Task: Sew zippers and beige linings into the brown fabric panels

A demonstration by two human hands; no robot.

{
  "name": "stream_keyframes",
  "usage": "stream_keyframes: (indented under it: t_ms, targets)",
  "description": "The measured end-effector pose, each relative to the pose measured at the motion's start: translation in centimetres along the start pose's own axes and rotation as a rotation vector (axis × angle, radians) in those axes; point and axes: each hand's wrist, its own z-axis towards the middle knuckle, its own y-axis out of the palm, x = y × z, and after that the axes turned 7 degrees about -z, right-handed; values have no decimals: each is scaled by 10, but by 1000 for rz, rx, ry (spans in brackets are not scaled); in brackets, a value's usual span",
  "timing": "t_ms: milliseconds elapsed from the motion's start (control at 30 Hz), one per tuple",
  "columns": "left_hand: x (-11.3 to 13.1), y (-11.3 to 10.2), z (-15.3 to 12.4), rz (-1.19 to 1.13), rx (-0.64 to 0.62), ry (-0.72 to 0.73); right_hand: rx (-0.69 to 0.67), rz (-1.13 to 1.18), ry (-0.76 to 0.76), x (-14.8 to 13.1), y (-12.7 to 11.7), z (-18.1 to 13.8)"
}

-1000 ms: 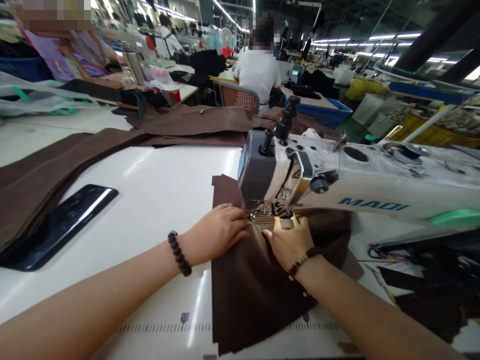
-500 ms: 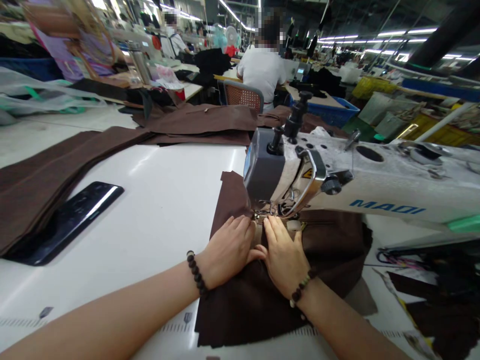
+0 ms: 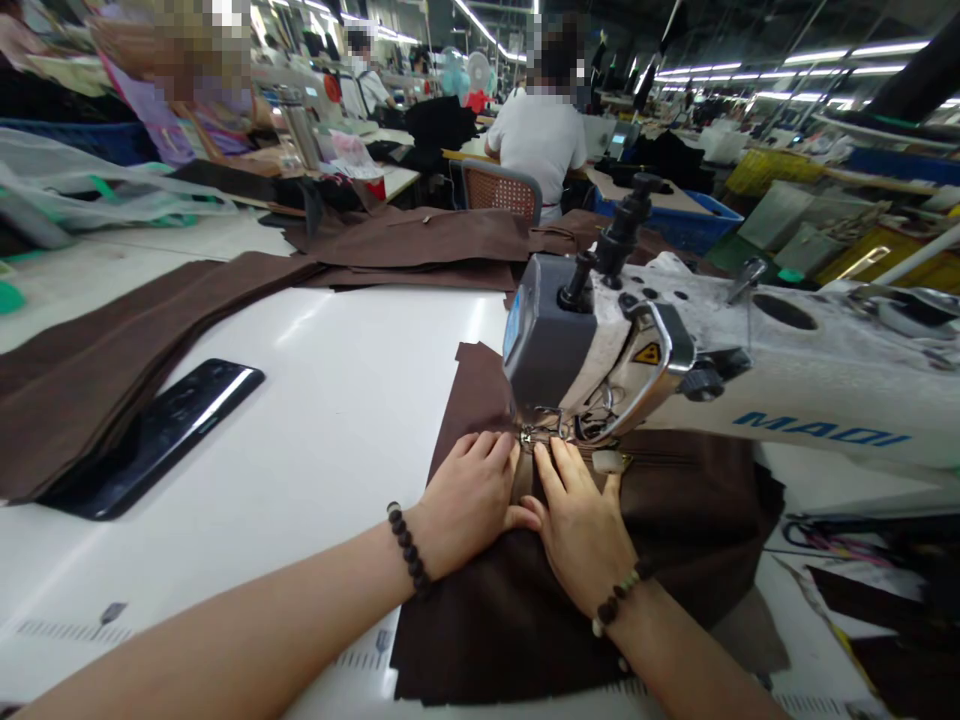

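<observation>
A brown fabric piece [image 3: 517,600] lies on the white table [image 3: 322,420] under the head of a white sewing machine [image 3: 675,370]. My left hand [image 3: 469,500] lies flat on the fabric just left of the presser foot [image 3: 541,438], fingers together and pointing at the needle. My right hand [image 3: 581,525] presses the fabric right beside it, its fingertips almost at the foot. The thumbs of both hands touch. Each wrist wears a bead bracelet.
A black phone [image 3: 161,435] lies at the left on the table, beside a long stack of brown fabric [image 3: 97,350]. More brown pieces [image 3: 412,240] are piled behind. A person in a white shirt [image 3: 541,140] sits at a far station. Blue and yellow bins stand at the right.
Both hands have slid forward with the fabric toward the presser foot and closed together until the thumbs touch. The view has shifted slightly left.
</observation>
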Motion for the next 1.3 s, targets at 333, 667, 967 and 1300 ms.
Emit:
stream_keyframes:
  t_ms: [333,667,967,1300]
  targets:
    - [-2,1,0,3,6,-2,0,43,24,-1,0,1]
    - [-6,2,2,-5,5,14,-4,48,38,-1,0,4]
    - [-9,0,7,-2,-12,17,-33,52,44,1,-3,10]
    - [-11,-1,10,1,-8,15,-27,72,44,2,-5,14]
